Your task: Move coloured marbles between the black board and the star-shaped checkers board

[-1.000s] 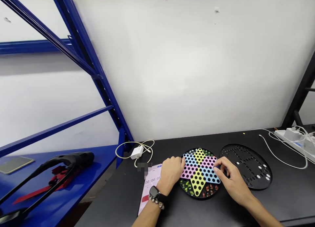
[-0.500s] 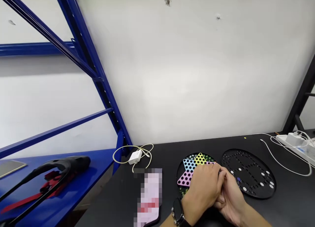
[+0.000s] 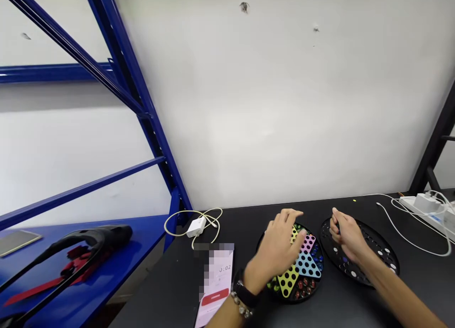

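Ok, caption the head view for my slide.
Left hand open over the star-patterned board, right hand curled over the black tray.

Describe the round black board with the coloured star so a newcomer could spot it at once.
Below the white wall runs a black tabletop. On it, right of the rectangular phone with a pale pink screen, lies the round black board. Its yellow, pink and blue star, with glossy marbles between the points, sets it apart from the white-spotted black disc beside it.

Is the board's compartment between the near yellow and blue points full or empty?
Not empty: red marbles show in the board; whether completely full, I cannot tell.
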